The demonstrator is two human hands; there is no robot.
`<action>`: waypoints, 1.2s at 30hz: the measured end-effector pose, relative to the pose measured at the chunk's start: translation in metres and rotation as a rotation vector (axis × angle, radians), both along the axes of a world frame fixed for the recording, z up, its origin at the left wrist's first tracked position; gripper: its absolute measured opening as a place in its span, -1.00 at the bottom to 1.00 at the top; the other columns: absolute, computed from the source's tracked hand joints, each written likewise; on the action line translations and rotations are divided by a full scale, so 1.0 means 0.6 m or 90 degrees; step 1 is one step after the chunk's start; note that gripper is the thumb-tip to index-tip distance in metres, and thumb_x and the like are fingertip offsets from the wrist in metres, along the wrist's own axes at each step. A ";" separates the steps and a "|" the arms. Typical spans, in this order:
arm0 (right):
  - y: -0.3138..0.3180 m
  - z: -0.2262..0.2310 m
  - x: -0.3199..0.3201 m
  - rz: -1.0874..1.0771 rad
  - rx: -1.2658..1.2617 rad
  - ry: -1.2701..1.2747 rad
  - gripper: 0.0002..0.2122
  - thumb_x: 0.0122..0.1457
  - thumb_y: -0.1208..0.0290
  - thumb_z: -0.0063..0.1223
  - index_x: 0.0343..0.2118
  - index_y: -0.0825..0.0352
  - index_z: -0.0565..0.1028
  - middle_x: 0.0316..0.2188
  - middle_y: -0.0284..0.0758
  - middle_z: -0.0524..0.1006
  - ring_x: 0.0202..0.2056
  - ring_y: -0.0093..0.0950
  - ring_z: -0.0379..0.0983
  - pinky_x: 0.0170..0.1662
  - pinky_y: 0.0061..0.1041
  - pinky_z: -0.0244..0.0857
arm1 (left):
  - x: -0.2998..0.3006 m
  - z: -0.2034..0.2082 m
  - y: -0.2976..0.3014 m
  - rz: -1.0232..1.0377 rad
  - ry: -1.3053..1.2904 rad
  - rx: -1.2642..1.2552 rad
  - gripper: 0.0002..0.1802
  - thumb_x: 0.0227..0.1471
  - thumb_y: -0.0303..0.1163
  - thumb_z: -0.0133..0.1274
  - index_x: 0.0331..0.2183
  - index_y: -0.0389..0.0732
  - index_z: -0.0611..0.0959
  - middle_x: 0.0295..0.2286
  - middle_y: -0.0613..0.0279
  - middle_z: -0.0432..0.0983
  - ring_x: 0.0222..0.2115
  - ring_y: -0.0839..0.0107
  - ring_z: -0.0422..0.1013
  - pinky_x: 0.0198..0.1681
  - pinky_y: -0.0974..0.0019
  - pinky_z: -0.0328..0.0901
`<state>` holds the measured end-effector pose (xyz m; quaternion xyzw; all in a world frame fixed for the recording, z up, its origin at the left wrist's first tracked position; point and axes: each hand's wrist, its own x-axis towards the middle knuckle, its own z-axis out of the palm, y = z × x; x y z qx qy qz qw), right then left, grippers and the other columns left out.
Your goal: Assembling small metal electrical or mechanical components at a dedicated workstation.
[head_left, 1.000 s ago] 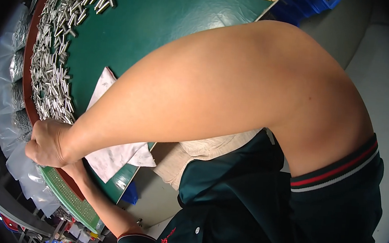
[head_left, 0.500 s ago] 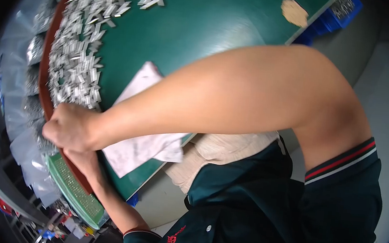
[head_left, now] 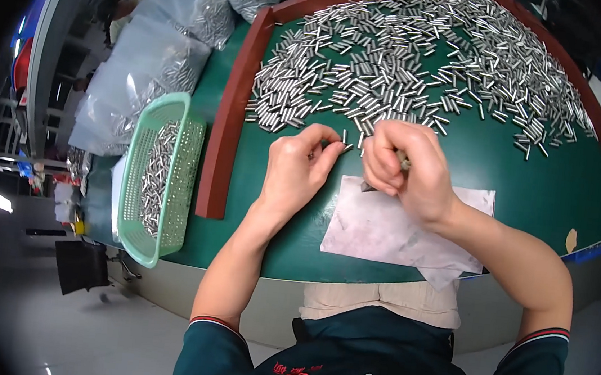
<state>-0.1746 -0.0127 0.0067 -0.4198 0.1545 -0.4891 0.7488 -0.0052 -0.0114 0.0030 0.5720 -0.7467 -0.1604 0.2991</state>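
Over the green table, thumb and forefinger of my left hand (head_left: 293, 169) pinch at a small metal pin (head_left: 348, 148), beside the near edge of the spread of pins (head_left: 369, 78). My right hand (head_left: 415, 166) is closed round a thin thing with a pale greenish end (head_left: 404, 163). A dark tip (head_left: 367, 187) shows under those fingers, and the rest is hidden in the fist. Below the right hand lies a stained whitish cloth (head_left: 397, 233) on the table (head_left: 294, 252).
A reddish-brown raised border (head_left: 226, 144) frames the pins at left, back and right. Left of it stands a light green perforated basket (head_left: 183, 183) holding pins. Clear plastic bags (head_left: 138, 71) of metal parts lie beyond. A tan flat piece (head_left: 571, 240) lies near the right edge.
My view has swung from the table's left side to face the pins. My right hand has come back from above the left border near the basket, and my hands are now apart.
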 end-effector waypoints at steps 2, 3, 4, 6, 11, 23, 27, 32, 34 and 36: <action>-0.001 0.006 -0.001 -0.014 0.009 0.024 -0.73 0.06 0.41 -0.42 -0.77 0.28 0.07 -0.84 -0.45 0.06 -0.78 -0.66 -0.05 -0.71 -0.68 -0.12 | 0.001 0.004 -0.003 0.005 0.033 -0.016 -0.89 -0.23 -0.46 0.10 -0.55 -0.28 0.53 -0.82 0.20 0.26 -0.82 0.43 0.21 -0.72 0.39 0.12; -0.001 0.006 0.000 -0.012 0.018 0.019 -0.73 0.06 0.41 -0.43 -0.77 0.28 0.07 -0.84 -0.44 0.06 -0.78 -0.65 -0.06 -0.70 -0.68 -0.12 | 0.002 0.009 -0.002 0.003 0.025 0.002 -0.88 -0.25 -0.45 0.12 -0.56 -0.27 0.53 -0.84 0.22 0.24 -0.83 0.44 0.19 -0.73 0.39 0.10; -0.003 0.004 0.001 -0.011 0.029 0.013 -0.72 0.06 0.40 -0.43 -0.77 0.28 0.07 -0.84 -0.44 0.06 -0.78 -0.65 -0.06 -0.70 -0.68 -0.12 | 0.004 0.010 -0.003 -0.001 0.014 0.020 -0.87 -0.26 -0.43 0.13 -0.57 -0.26 0.54 -0.85 0.23 0.22 -0.84 0.44 0.17 -0.74 0.38 0.09; -0.006 0.003 0.004 -0.005 0.029 0.027 -0.70 0.08 0.38 -0.45 -0.77 0.28 0.07 -0.85 -0.44 0.05 -0.78 -0.65 -0.05 -0.69 -0.68 -0.11 | 0.008 0.005 -0.006 0.000 0.036 0.013 -0.84 -0.28 -0.41 0.15 -0.56 -0.25 0.53 -0.87 0.25 0.18 -0.86 0.42 0.15 -0.74 0.36 0.08; -0.008 0.006 0.009 -0.010 0.055 0.045 -0.65 0.12 0.28 -0.46 -0.79 0.24 0.08 -0.87 -0.45 0.05 -0.80 -0.63 -0.09 -0.67 -0.64 -0.14 | 0.007 0.000 -0.010 0.027 -0.009 -0.033 -0.83 -0.22 -0.41 0.07 -0.47 -0.25 0.50 -0.85 0.16 0.28 -0.81 0.21 0.28 -0.70 0.22 0.16; -0.004 0.009 0.010 -0.020 0.082 0.040 -0.67 0.09 0.30 -0.46 -0.80 0.22 0.06 -0.88 -0.45 0.04 -0.81 -0.63 -0.09 -0.68 -0.61 -0.16 | 0.041 0.004 -0.019 0.116 -0.022 -0.038 -0.86 -0.24 -0.43 0.08 -0.57 -0.30 0.51 -0.84 0.20 0.22 -0.80 0.41 0.20 -0.68 0.36 0.13; -0.008 0.006 0.006 -0.002 0.067 0.013 -0.66 0.13 0.29 -0.47 -0.77 0.26 0.09 -0.85 -0.45 0.04 -0.77 -0.65 -0.11 -0.69 -0.66 -0.14 | 0.044 0.004 -0.020 0.000 -0.024 -0.029 -0.88 -0.24 -0.45 0.06 -0.52 -0.26 0.52 -0.83 0.16 0.22 -0.80 0.39 0.22 -0.67 0.35 0.13; -0.009 0.010 0.007 -0.001 0.086 0.010 -0.66 0.12 0.28 -0.45 -0.77 0.25 0.08 -0.86 -0.44 0.04 -0.77 -0.65 -0.10 -0.69 -0.66 -0.14 | 0.049 0.011 -0.020 -0.032 0.000 0.016 -0.91 -0.19 -0.48 0.02 -0.53 -0.30 0.50 -0.82 0.18 0.21 -0.77 0.41 0.23 -0.65 0.35 0.13; -0.007 0.010 0.007 -0.003 0.097 0.003 -0.66 0.11 0.27 -0.44 -0.77 0.25 0.08 -0.86 -0.44 0.04 -0.77 -0.63 -0.10 -0.68 -0.65 -0.14 | 0.050 0.023 -0.023 -0.045 0.337 0.196 -0.86 -0.07 -0.41 -0.01 -0.49 -0.28 0.45 -0.73 0.37 0.22 -0.75 0.61 0.09 -0.67 0.51 0.05; -0.008 0.008 0.006 -0.007 0.101 0.008 -0.66 0.11 0.27 -0.44 -0.78 0.25 0.08 -0.86 -0.43 0.04 -0.78 -0.62 -0.10 -0.68 -0.64 -0.13 | 0.064 0.018 -0.033 -0.180 0.859 0.470 -0.88 0.02 -0.38 -0.09 -0.41 -0.22 0.39 -0.60 0.42 0.25 -0.75 0.72 -0.06 -0.69 0.66 -0.06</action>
